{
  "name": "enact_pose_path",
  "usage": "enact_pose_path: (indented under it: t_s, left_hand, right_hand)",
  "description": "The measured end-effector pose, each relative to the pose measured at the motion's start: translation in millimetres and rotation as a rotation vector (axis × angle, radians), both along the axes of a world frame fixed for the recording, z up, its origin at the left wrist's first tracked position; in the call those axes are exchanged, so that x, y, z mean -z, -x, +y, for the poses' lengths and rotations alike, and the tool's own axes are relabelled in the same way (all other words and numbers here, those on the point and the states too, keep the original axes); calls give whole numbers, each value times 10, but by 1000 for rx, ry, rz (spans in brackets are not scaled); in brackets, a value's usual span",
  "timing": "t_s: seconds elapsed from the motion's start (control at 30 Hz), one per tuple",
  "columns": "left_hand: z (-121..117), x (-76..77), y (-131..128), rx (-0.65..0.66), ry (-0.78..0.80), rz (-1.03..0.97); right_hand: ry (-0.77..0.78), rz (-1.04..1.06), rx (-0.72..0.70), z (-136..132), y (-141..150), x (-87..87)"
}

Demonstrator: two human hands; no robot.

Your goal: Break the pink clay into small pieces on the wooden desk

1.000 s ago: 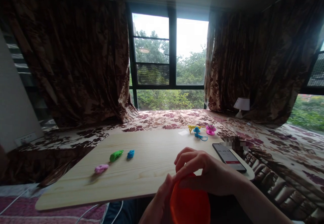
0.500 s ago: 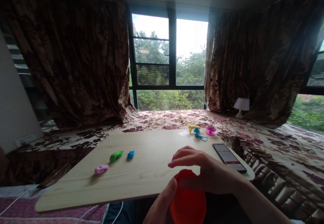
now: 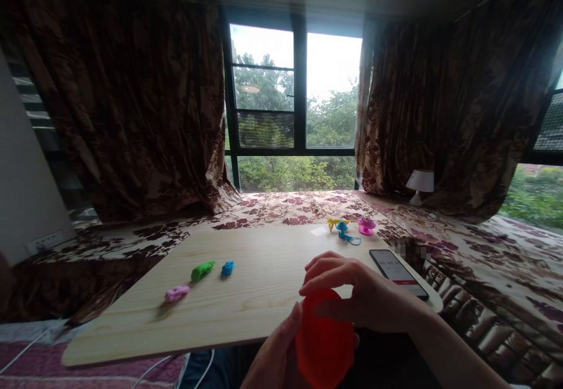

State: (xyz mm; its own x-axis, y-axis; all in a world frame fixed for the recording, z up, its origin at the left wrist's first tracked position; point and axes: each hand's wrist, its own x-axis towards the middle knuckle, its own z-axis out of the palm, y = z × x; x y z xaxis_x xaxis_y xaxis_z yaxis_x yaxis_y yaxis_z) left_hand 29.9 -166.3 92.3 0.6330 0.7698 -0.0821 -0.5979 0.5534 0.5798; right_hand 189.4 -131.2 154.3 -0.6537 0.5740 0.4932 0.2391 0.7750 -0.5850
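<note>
– Down at the near edge of the table [image 3: 250,298], both hands are on my feed, with the red thing [image 3: 325,348] between them! Cup or pouch, I can't tell from this distance.

– What's different from half a second back?

– Look at the right hand [image 3: 373,298]! Its fingers stood in a high arch; now they've dropped nearer the red top edge, thumb lying across the front. Firm grip or light touch, I can't tell.

– And the left hand [image 3: 273,351]?

– Curled round the side, holding the red thing, its thumb now along the left edge. The red outline looks rounder too, and a fingertip pokes out on its right.

– Anything shifting on the wood?

– I see all of it staying put! Well left of the hands sit a pink toy [image 3: 176,294], a green toy [image 3: 202,271] and a small blue toy [image 3: 227,268]. At the far right corner, a yellow toy [image 3: 332,225], a blue mushroom [image 3: 342,230] and a bright pink toy [image 3: 366,226] bunch up; the phone [image 3: 398,273] lies just beyond the right wrist.

– Give me the room!

– Flowered cloth [image 3: 281,208] past the table, bright window [image 3: 292,107] with trees behind, dark curtains [image 3: 167,113] either side, white lamp [image 3: 421,181] to the right!
</note>
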Motion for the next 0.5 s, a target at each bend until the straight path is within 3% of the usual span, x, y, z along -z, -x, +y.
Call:
enact_pose_path:
  t_s: [0.17,0.37,0.5]
  left_hand:
    - [35,18,27,150,-26,-12]
    - [39,-31,29,-48,33,-50]
    - [78,55,18,7,0,-59]
  right_hand:
    - [-6,23,-35,12,14,15]
    - [-5,36,26,108,45,101]
    - [-16,53,-8,150,51,125]
